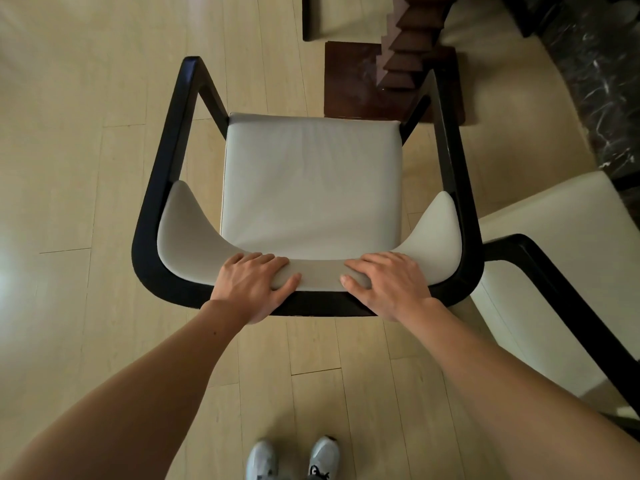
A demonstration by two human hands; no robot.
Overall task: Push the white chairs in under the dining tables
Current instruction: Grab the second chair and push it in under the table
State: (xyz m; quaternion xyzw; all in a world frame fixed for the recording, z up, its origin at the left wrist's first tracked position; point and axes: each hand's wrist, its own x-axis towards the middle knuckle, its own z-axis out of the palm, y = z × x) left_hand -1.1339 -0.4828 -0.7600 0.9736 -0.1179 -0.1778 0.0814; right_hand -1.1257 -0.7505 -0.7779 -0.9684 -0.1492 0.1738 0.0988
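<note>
Pale grey padding covers the backrest of the black-framed white armchair (311, 188), and we grip that backrest from behind with both hands. Our left hand (254, 284) is clamped over the top edge, fingers on the inner padding, thumb along the rim; our right hand (388, 284) holds it likewise, just beside. The chair stands on the light wooden plank floor (86, 168), its front near a dark brown stepped wooden pedestal (391, 81). A second white chair (554, 271) sits close at our right.
</note>
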